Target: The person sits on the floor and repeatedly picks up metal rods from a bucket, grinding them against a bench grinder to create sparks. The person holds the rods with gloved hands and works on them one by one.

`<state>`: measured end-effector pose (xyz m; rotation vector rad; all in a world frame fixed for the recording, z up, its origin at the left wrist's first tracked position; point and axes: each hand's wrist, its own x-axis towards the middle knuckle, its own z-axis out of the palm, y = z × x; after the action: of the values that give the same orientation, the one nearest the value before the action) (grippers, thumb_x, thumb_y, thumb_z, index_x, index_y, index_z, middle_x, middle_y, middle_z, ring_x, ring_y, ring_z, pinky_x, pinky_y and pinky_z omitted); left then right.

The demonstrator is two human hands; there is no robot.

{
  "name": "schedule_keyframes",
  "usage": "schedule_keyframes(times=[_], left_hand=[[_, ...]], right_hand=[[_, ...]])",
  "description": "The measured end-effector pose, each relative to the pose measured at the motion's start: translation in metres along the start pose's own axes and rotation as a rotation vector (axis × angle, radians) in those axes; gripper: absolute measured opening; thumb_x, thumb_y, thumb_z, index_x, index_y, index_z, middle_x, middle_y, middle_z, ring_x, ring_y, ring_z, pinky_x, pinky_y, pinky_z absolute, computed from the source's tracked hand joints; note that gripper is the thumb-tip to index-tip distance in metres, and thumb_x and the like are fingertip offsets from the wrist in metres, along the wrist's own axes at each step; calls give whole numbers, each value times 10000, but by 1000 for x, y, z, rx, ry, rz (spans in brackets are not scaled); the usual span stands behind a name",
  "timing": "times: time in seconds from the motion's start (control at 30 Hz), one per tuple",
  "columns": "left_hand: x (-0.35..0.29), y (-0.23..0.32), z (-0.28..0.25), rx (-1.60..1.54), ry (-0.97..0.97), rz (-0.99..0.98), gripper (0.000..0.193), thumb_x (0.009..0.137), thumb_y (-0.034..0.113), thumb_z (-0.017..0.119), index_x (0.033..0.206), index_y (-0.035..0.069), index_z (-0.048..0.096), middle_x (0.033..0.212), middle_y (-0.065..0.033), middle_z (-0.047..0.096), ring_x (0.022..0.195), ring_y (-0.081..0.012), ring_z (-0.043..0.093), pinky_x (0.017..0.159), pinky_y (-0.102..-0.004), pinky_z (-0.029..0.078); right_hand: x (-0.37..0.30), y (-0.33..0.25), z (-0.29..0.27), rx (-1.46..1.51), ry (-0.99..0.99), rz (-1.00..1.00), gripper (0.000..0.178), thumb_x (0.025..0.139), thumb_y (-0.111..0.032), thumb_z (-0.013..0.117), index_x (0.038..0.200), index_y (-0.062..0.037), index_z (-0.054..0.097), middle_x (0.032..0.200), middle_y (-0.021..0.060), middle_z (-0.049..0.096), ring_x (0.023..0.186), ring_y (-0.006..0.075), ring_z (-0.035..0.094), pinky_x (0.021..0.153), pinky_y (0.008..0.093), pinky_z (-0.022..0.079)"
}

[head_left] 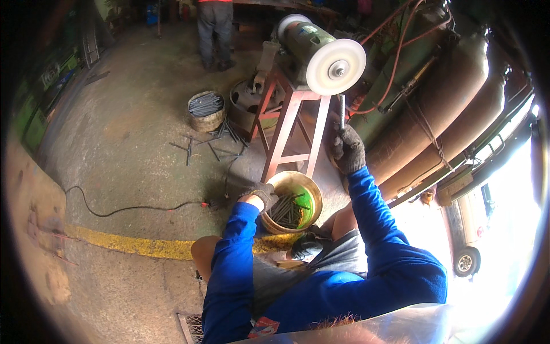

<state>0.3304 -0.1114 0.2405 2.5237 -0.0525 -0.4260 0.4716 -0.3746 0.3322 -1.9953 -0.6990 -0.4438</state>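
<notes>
Right hand [348, 148]: gloved, raised, closed around a thin metal rod [342, 112]. The rod stands near upright, its top end just under the white buffing wheel [336, 67], apparently so the rim can work the tip; whether it touches cannot be told.

Left hand [260, 194]: gloved, lowered to the near rim of the bucket [293, 202]. Fingers curl over the edge or onto the contents; whether they grip a piece cannot be told.

Bucket: round, brass-coloured outside, green inside, on the floor between the person's knees and the stand, within easy reach of the seated worker. It holds a loose heap of dark rods.

Grinder [303, 43]: green motor body with a wheel at each end, mounted on a red steel stand [289, 129] that brings the wheel to a seated arm's height.

Second bucket [206, 110]: further off, beside the stand, also filled with rods; more lie scattered on the concrete near it.

Gas cylinders [435, 109]: leaning in a row at right, tied with cord.

Cable [114, 209]: black, trailing across the floor.

Another person [216, 31]: standing at the far side, legs only in view.
</notes>
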Motion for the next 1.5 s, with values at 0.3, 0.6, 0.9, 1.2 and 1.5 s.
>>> schedule_keyframes(times=[0.3, 0.6, 0.9, 1.2, 1.5], left_hand=[[-1, 2, -2, 33, 6, -14, 427, 875, 397, 621, 1187, 108, 656, 1180, -180, 651, 1081, -363, 631, 927, -439, 500], [6, 0, -3, 38, -37, -12, 443, 873, 415, 612, 1166, 85, 646, 1181, -204, 640, 1103, -380, 612, 950, -450, 493], [14, -8, 6, 58, -13, 37, 435, 874, 417, 616, 1160, 90, 647, 1185, -206, 637, 1101, -387, 613, 941, -454, 497], [13, -9, 6, 62, -24, 16, 430, 866, 404, 636, 1173, 102, 653, 1190, -185, 643, 1094, -368, 619, 930, -451, 495], [11, -6, 4, 81, -3, 41, 442, 870, 414, 627, 1179, 99, 648, 1176, -190, 648, 1079, -367, 628, 923, -448, 501]], right_hand=[[19, 60, 0, 190, 28, -68, 254, 891, -182, 603, 1092, -28, 626, 699, 3, 607, 466, 90, 488, 417, 210, 356], [82, 60, -45, -772, 25, -31, 228, 879, -253, 569, 965, -113, 727, 807, 132, 699, 697, 297, 668, 609, 391, 499], [89, -28, -46, -856, 51, 158, 267, 874, -370, 571, 971, -178, 729, 921, 138, 695, 872, 366, 664, 759, 461, 520], [88, -41, -37, -894, 82, 130, 231, 861, -332, 581, 975, -198, 731, 930, 132, 698, 861, 361, 670, 749, 462, 535], [98, -46, -35, -988, -8, 168, 251, 867, -331, 554, 967, -194, 738, 932, 139, 702, 874, 362, 676, 763, 475, 535]])
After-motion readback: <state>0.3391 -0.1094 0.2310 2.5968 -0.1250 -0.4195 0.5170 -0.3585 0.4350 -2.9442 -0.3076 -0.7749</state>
